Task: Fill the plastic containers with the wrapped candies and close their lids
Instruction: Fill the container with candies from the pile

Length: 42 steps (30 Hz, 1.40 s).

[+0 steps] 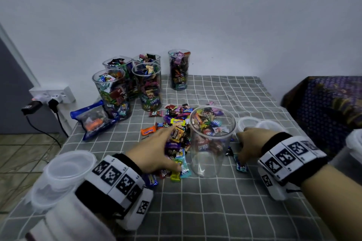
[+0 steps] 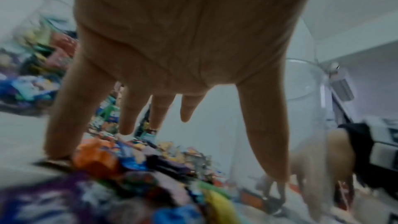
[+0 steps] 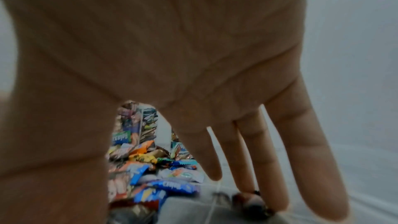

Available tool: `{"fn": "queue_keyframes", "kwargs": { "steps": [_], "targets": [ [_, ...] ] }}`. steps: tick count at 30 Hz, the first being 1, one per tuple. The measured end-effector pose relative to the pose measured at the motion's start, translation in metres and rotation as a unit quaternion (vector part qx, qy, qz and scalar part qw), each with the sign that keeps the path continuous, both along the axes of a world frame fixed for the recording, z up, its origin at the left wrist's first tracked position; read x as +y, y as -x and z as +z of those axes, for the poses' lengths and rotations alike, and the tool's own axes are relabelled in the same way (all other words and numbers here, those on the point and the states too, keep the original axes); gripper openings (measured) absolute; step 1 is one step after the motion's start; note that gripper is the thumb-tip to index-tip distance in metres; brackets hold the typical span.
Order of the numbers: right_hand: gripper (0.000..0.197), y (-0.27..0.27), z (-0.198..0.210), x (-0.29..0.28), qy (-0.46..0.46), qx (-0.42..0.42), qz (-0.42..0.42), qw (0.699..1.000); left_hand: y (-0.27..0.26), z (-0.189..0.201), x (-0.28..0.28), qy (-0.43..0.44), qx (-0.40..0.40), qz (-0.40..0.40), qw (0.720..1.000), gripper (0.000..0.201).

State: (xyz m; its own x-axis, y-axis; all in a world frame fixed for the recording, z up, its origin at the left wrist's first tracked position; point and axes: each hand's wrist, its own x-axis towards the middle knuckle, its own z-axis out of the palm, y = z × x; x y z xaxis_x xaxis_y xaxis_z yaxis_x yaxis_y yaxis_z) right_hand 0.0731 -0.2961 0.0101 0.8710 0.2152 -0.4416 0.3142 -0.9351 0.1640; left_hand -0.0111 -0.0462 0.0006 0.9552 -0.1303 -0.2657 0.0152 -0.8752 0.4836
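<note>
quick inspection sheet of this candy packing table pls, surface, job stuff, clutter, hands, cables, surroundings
surface: grey checked tablecloth, flat.
job's things: five filled containers at the back, no lids on; open container partly filled; loose candy pile beside it; lids to the right.
clutter: blue zip pouch; stacked empty tubs.
grippers: left hand spread on the candies; right hand spread, reaching down to stray candies.
cables: black cable from the wall socket.
surroundings: white wall, patterned cloth at right.
</note>
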Motion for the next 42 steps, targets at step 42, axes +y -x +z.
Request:
{"fn": "queue_keyframes", "kwargs": {
  "steps": [42],
  "targets": [
    [0.078,-0.1,0.002,0.072,-0.255,0.184,0.059,0.947,-0.145,0.008,-0.006,-0.111,0.08,-0.068,0.988,0.056]
  ]
}}
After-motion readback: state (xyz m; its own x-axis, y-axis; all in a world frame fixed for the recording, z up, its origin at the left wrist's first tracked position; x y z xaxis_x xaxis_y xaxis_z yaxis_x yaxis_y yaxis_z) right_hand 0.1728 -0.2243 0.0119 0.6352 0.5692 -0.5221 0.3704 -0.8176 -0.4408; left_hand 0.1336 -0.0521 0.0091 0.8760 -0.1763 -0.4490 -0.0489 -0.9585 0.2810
